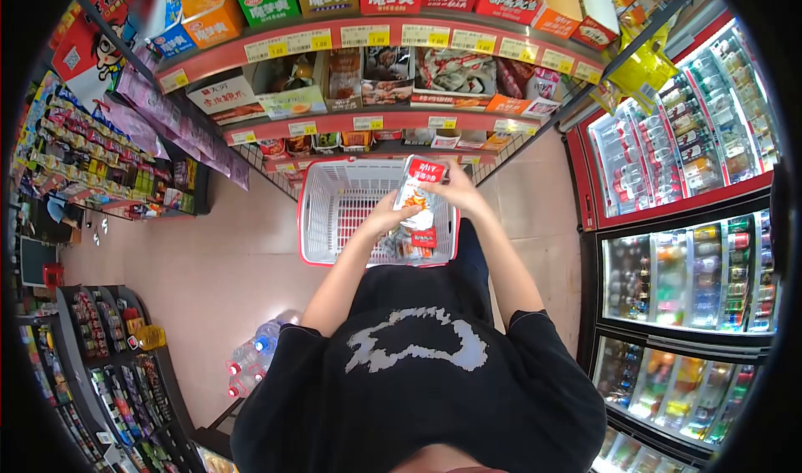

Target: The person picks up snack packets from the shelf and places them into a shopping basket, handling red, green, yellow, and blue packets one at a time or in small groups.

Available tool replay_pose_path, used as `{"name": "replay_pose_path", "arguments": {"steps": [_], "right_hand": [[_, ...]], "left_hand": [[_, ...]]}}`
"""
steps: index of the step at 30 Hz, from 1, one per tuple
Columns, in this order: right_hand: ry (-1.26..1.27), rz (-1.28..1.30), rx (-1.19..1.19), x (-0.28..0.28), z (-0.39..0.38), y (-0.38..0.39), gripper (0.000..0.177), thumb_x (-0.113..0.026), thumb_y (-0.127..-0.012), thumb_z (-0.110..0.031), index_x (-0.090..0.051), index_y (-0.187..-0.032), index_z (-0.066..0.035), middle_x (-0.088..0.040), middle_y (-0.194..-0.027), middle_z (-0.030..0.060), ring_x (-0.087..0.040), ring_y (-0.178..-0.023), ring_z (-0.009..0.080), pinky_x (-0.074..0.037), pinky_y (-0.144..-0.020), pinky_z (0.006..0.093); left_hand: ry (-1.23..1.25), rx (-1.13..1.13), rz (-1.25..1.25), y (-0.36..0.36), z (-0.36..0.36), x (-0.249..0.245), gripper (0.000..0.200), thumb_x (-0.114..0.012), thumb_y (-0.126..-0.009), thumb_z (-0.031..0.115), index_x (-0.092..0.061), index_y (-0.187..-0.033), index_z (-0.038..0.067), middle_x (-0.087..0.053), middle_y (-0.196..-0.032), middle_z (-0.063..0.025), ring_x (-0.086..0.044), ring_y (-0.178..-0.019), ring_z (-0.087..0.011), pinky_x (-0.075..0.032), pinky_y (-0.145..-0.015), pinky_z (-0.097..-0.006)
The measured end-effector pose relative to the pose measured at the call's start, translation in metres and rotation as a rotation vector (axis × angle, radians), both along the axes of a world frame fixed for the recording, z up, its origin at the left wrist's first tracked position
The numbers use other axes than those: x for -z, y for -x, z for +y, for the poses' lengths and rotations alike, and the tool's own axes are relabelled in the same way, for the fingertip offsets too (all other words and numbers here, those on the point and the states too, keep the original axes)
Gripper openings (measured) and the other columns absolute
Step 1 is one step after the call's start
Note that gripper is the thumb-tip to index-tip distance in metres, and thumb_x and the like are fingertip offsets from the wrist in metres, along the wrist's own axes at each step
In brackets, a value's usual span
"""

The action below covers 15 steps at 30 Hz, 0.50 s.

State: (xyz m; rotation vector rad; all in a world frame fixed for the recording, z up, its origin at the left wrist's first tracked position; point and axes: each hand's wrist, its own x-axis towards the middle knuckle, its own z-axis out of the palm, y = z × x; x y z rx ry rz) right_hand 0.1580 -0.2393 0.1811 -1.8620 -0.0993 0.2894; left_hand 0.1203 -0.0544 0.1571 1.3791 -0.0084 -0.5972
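Observation:
In front of me, over the basket, I hold a white and red snack packet (415, 193) with a picture of food on its face. My left hand (388, 213) grips its lower left side, thumb across the front. On the upper right edge is my right hand (453, 187), with its fingers closed on the packet. Below is a white plastic shopping basket (334, 237) with a red rim. Several packets (422, 241) in red, white and clear wrapping lie in its right part, partly covered by my hands and what I hold.
Shelves (359, 35) of boxed snacks with price tags stand just beyond the basket. To the right are glass-door drink fridges (685, 277). Racks of packets (125, 364) line the left side. Bottles (259, 352) stand on the floor at my left.

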Motion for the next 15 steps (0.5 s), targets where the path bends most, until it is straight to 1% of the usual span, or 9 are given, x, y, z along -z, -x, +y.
{"name": "replay_pose_path", "arguments": {"steps": [2,3,5,6,7,8,11,14,15], "right_hand": [[0.124,0.085,0.108,0.047,0.008,0.015,0.077,-0.075,-0.068,-0.023,-0.029,-0.125,0.004,-0.052,-0.104,0.0147,-0.056,-0.088,0.0200,-0.048,-0.072,0.0305],[0.143,0.151,0.145,0.063,0.011,0.027,0.080,-0.074,-0.068,-0.023,-0.026,-0.126,0.005,-0.052,-0.103,0.0152,-0.055,-0.088,0.0207,-0.048,-0.071,0.0314],[0.126,0.129,0.015,0.127,0.007,0.047,0.084,-0.073,-0.069,-0.023,-0.021,-0.127,0.008,-0.052,-0.102,0.0173,-0.056,-0.087,0.0211,-0.048,-0.071,0.0318],[0.397,0.121,-0.100,0.134,0.004,0.059,0.083,-0.072,-0.069,-0.019,-0.017,-0.126,0.009,-0.051,-0.103,0.0198,-0.056,-0.089,0.0220,-0.049,-0.073,0.0322],[0.141,0.174,-0.099,0.158,0.003,0.077,0.084,-0.072,-0.068,-0.018,-0.016,-0.126,0.009,-0.052,-0.104,0.0211,-0.055,-0.096,0.0249,-0.047,-0.080,0.0330],[0.274,0.255,-0.113,0.151,0.005,0.090,0.078,-0.071,-0.069,-0.021,-0.025,-0.125,0.008,-0.051,-0.108,0.0222,-0.052,-0.103,0.0310,-0.042,-0.088,0.0382],[0.538,0.401,-0.345,0.163,-0.003,0.113,0.072,-0.066,-0.072,-0.035,-0.034,-0.125,0.003,-0.047,-0.118,0.0210,-0.045,-0.112,0.0342,-0.034,-0.095,0.0423],[0.899,0.316,-0.701,0.178,-0.009,0.134,0.070,-0.058,-0.073,-0.049,-0.039,-0.125,-0.007,-0.043,-0.122,0.0209,-0.039,-0.116,0.0348,-0.028,-0.098,0.0436],[0.889,0.326,-0.707,0.181,-0.011,0.137,0.069,-0.055,-0.074,-0.051,-0.039,-0.126,-0.008,-0.042,-0.124,0.0196,-0.036,-0.118,0.0335,-0.026,-0.099,0.0429]], "left_hand": [[-0.065,-0.070,0.069,0.009,0.007,0.042,0.040,-0.066,-0.074,0.009,-0.051,-0.109,-0.003,-0.060,-0.100,-0.0095,-0.057,-0.088,-0.0144,-0.047,-0.076,-0.0285],[-0.124,-0.077,0.179,0.014,0.013,0.069,0.045,-0.067,-0.075,0.014,-0.050,-0.114,-0.002,-0.058,-0.106,-0.0099,-0.056,-0.093,-0.0152,-0.044,-0.081,-0.0294],[-0.339,-0.043,0.327,0.026,0.032,0.130,0.058,-0.070,-0.069,0.018,-0.045,-0.117,-0.005,-0.059,-0.105,-0.0152,-0.058,-0.096,-0.0227,-0.044,-0.083,-0.0318],[-0.556,-0.063,0.230,0.034,0.039,0.152,0.059,-0.071,-0.067,0.018,-0.044,-0.113,-0.005,-0.058,-0.101,-0.0183,-0.058,-0.094,-0.0266,-0.045,-0.082,-0.0342],[-0.771,-0.079,0.129,0.044,0.045,0.171,0.059,-0.072,-0.064,0.018,-0.043,-0.109,-0.006,-0.058,-0.098,-0.0214,-0.059,-0.091,-0.0305,-0.046,-0.080,-0.0365],[-0.985,-0.090,0.030,0.055,0.047,0.186,0.060,-0.073,-0.062,0.019,-0.041,-0.106,-0.007,-0.058,-0.095,-0.0245,-0.059,-0.089,-0.0343,-0.047,-0.078,-0.0389],[-1.050,-0.178,-0.020,0.069,0.051,0.214,0.063,-0.073,-0.060,0.022,-0.037,-0.103,-0.006,-0.057,-0.093,-0.0286,-0.056,-0.091,-0.0410,-0.045,-0.080,-0.0430],[-1.007,-0.177,0.150,0.063,0.049,0.212,0.055,-0.065,-0.065,0.020,-0.036,-0.105,-0.005,-0.056,-0.095,-0.0291,-0.056,-0.091,-0.0417,-0.044,-0.080,-0.0448],[-0.998,-0.171,0.192,0.059,0.049,0.215,0.053,-0.062,-0.067,0.020,-0.036,-0.105,-0.004,-0.056,-0.095,-0.0292,-0.056,-0.091,-0.0418,-0.044,-0.080,-0.0452]]}}
